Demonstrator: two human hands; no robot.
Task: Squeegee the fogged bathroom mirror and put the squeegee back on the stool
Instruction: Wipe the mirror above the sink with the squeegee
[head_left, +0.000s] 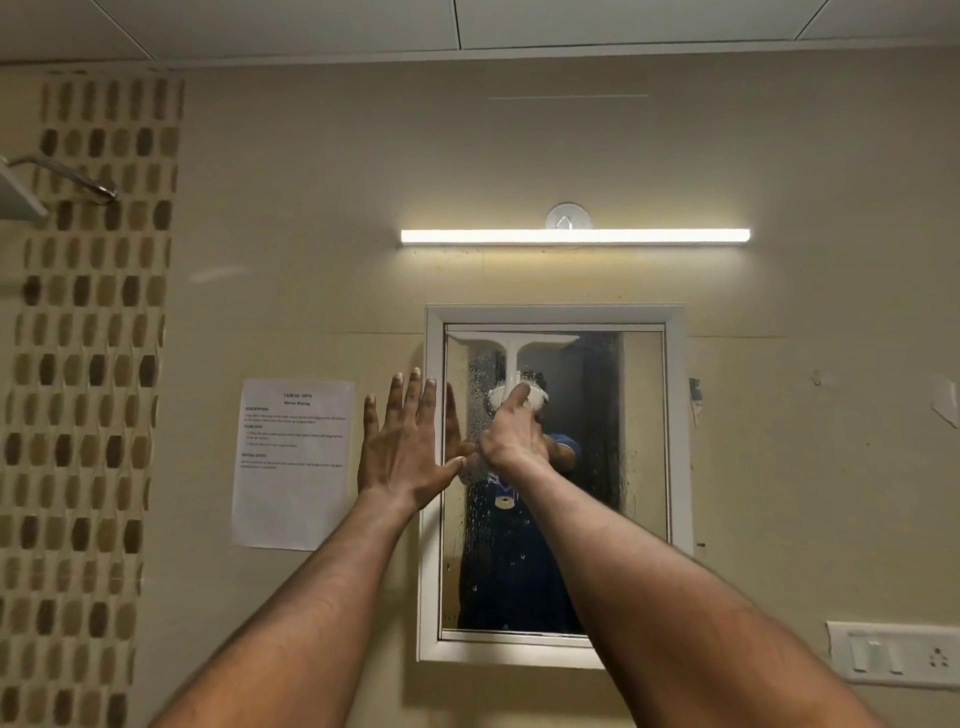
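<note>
right hand (511, 434): grips squeegee (511, 348) handle, blade at mirror (623, 441) top
left hand (405, 447): released, fingers spread flat on frame (432, 519)

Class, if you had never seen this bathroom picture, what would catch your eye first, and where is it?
The glowing tube light above the mirror. Below it, the right hand holds a white squeegee at the wet glass's top, while the left hand lies flat on the frame's left edge.
</note>
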